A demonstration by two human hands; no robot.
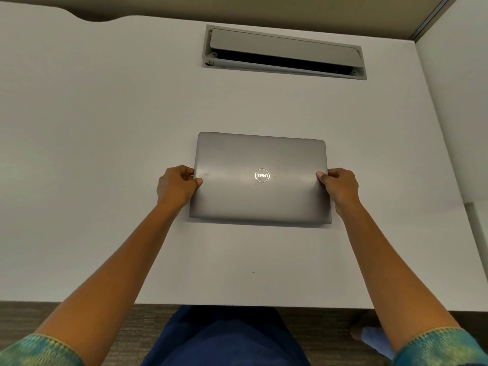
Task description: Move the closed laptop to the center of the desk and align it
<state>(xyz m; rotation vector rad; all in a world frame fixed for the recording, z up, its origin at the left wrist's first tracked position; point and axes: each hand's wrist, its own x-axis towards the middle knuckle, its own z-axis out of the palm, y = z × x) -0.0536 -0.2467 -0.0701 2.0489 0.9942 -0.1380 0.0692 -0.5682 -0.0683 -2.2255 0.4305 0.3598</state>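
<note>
A closed grey laptop (260,180) with a round logo on its lid lies flat on the white desk (105,128), near the middle and turned very slightly clockwise. My left hand (177,184) grips its left edge, thumb on the lid. My right hand (339,187) grips its right edge the same way. Both forearms reach in from the bottom corners.
A grey cable hatch (284,52) with its flap half open is set into the desk behind the laptop. A white partition (459,101) borders the desk on the right. The desk's front edge (237,305) runs just above my lap.
</note>
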